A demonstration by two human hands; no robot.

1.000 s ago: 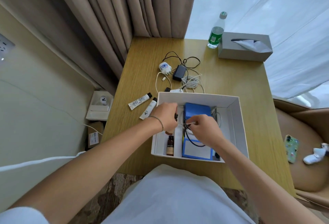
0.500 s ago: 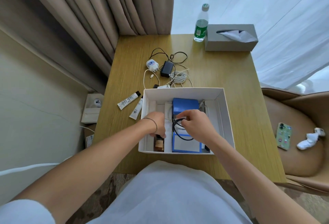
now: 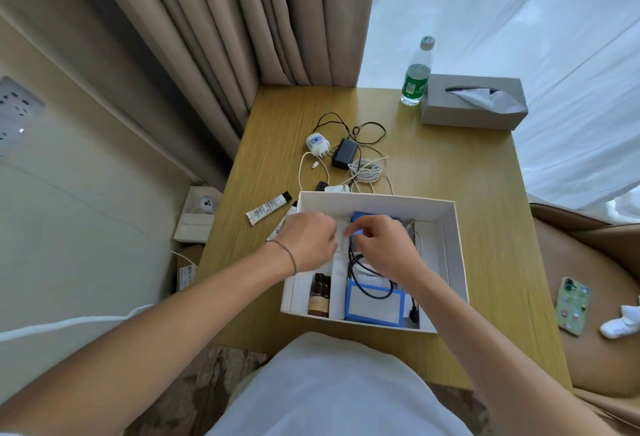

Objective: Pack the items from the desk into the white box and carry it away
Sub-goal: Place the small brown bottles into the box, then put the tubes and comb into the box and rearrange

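Reaching into one white box (image 3: 453, 248), two hands (image 3: 308, 241) (image 3: 384, 248); fingers' grasp unclear; two tubes (image 3: 268, 209) outside.

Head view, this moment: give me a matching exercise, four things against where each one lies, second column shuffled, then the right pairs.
Things:
1. brown bottle
2. phone
3. black adapter
4. water bottle

Places:
A. on the desk beyond the white box, among cables
B. on the tan seat to the right of the desk
C. inside the white box, left compartment
D. upright at the desk's far edge, beside the tissue box

Pairs: 1-C, 2-B, 3-A, 4-D
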